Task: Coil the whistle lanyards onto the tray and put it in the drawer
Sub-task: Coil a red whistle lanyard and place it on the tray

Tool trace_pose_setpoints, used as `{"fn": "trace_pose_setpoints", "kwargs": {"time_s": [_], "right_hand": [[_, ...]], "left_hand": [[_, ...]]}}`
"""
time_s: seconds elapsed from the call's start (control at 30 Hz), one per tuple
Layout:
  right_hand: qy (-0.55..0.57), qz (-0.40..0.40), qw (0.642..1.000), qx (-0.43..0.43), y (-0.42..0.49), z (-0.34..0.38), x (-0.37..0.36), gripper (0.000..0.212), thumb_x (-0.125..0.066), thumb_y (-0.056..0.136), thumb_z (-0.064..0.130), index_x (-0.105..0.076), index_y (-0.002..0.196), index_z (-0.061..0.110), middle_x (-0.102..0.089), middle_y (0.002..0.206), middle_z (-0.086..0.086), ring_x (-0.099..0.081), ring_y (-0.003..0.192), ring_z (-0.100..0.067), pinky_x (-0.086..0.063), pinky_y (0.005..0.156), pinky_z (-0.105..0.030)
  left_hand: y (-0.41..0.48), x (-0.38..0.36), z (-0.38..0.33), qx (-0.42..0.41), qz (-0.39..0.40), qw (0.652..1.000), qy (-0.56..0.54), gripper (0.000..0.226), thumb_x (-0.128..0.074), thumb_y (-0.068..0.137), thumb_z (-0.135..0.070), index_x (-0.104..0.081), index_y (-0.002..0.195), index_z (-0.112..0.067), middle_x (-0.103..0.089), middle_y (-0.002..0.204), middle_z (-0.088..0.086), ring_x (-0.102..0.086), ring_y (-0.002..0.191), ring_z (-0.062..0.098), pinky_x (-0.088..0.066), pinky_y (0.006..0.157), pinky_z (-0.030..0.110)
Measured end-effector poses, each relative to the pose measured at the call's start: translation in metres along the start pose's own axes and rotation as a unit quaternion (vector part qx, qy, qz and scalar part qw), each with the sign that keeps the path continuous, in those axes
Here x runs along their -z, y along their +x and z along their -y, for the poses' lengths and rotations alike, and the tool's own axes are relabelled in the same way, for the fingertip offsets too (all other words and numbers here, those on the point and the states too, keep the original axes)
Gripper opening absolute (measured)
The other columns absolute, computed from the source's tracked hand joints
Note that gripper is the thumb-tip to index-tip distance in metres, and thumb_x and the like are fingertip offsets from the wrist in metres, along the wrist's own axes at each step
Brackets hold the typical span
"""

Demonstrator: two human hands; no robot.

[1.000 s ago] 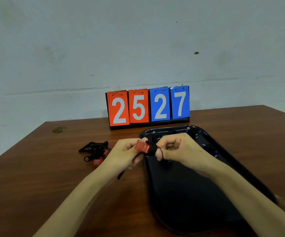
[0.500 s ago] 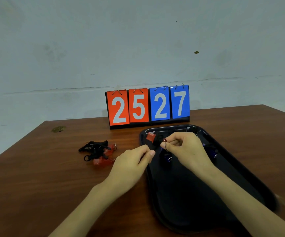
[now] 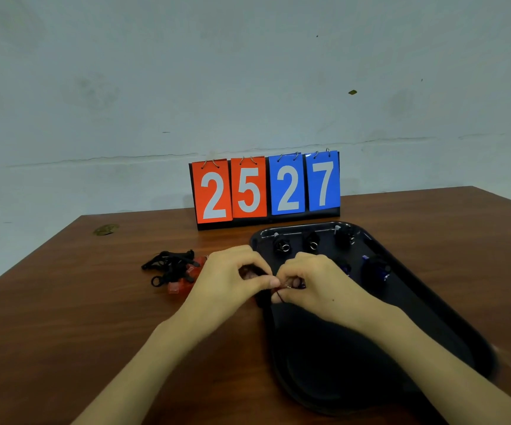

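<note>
Both hands meet at the centre of the frame, right over the left rim of the tray. The left hand has its fingers curled round a red whistle, of which only a dark reddish patch shows between fingers and thumb. The right hand pinches the black cord of that whistle at its fingertips, and a short loop of it hangs just below them. Thumb and fingertips of the two hands touch or nearly touch; motion blur hides how many turns are already wound.

The black tray runs from the centre to the lower right of the frame. At its far end lie three dark coiled bundles in a row, each with a metal ring showing. Nearer the hands are two more bundles with blue whistles, one of them partly behind the right hand. The near half of the tray is bare.

Left of the hands, on the brown worktop, sits a loose pile of black lanyards and red whistles, not yet coiled. Behind everything a flip scoreboard reads 25 and 27 against the pale wall.

By my reading the job is roughly halfway: five bundles placed, one in hand, and the pile left to do. No drawer is in view, so stowing the tray remains.
</note>
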State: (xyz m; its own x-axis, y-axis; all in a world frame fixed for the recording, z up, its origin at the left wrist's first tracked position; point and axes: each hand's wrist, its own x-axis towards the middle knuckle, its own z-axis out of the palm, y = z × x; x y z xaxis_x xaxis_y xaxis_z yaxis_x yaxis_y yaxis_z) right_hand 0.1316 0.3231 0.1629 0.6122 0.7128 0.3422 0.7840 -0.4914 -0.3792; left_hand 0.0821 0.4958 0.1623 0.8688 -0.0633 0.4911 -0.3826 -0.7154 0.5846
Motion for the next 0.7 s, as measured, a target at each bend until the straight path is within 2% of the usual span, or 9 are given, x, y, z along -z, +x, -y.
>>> {"fn": "trace_pose_setpoints", "kwargs": {"time_s": [0.13,0.23,0.37,0.47,0.57,0.63,0.7], "right_hand": [[0.138,0.012,0.99,-0.025,-0.001,0.007,0.005,0.007,-0.075,0.076,0.019,-0.07,0.082,0.02,-0.056,0.067,0.014,-0.053,0.068,0.002,-0.043,0.064,-0.015],[0.224,0.045,0.973,-0.025,-0.001,0.011,0.007,0.006,-0.073,0.077,0.014,-0.071,0.081,0.018,-0.063,0.07,0.009,-0.056,0.064,0.001,-0.044,0.063,-0.013],[0.296,0.053,0.954,-0.021,0.0,0.013,0.01,0.011,-0.07,0.08,0.01,-0.07,0.08,0.021,-0.069,0.076,0.004,-0.063,0.073,-0.008,-0.051,0.073,-0.019],[0.343,0.02,0.938,-0.053,0.0,0.014,0.015,0.02,-0.067,0.082,0.008,-0.067,0.073,0.026,-0.067,0.069,0.009,-0.061,0.071,-0.001,-0.048,0.071,-0.013],[0.436,0.003,0.892,-0.115,0.0,0.013,0.015,0.017,-0.064,0.083,0.013,-0.069,0.072,0.024,-0.066,0.068,0.007,-0.057,0.064,-0.001,-0.045,0.064,-0.015],[0.511,0.001,0.846,-0.153,0.001,0.011,0.013,0.013,-0.066,0.08,0.019,-0.071,0.069,0.023,-0.064,0.069,0.005,-0.054,0.065,-0.004,-0.043,0.063,-0.02],[0.562,-0.001,0.805,-0.187,0.002,0.009,0.01,0.01,-0.065,0.077,0.025,-0.071,0.069,0.023,-0.062,0.069,0.005,-0.051,0.066,-0.005,-0.041,0.062,-0.02]], "left_hand": [[0.005,0.013,-0.004,0.114,0.056,0.981,-0.147,0.01,-0.075,0.068,-0.031,-0.073,0.075,-0.024,-0.072,0.078,-0.003,-0.066,0.076,0.013,-0.052,0.07,0.018],[0.004,0.021,-0.005,0.201,0.105,0.933,-0.279,0.018,-0.072,0.066,-0.032,-0.074,0.078,-0.018,-0.071,0.081,0.006,-0.068,0.079,0.02,-0.055,0.073,0.027],[0.004,0.023,-0.007,0.26,0.143,0.874,-0.385,0.011,-0.067,0.071,-0.024,-0.072,0.075,-0.015,-0.068,0.077,0.005,-0.066,0.071,0.016,-0.054,0.063,0.025],[0.005,0.022,-0.007,0.281,0.101,0.831,-0.469,0.009,-0.063,0.074,-0.013,-0.071,0.077,-0.009,-0.067,0.078,0.008,-0.063,0.07,0.015,-0.054,0.059,0.021],[0.005,0.017,-0.01,0.294,0.028,0.807,-0.511,0.015,-0.058,0.08,-0.001,-0.07,0.089,-0.003,-0.068,0.073,0.011,-0.063,0.063,0.015,-0.056,0.056,0.022],[0.004,0.011,-0.012,0.285,-0.022,0.813,-0.507,0.015,-0.056,0.083,0.001,-0.067,0.093,-0.002,-0.068,0.071,0.011,-0.065,0.06,0.014,-0.056,0.056,0.022],[0.002,0.005,-0.015,0.248,-0.06,0.831,-0.494,0.016,-0.061,0.08,-0.002,-0.067,0.095,-0.002,-0.07,0.076,0.013,-0.068,0.064,0.016,-0.057,0.059,0.023]]}}
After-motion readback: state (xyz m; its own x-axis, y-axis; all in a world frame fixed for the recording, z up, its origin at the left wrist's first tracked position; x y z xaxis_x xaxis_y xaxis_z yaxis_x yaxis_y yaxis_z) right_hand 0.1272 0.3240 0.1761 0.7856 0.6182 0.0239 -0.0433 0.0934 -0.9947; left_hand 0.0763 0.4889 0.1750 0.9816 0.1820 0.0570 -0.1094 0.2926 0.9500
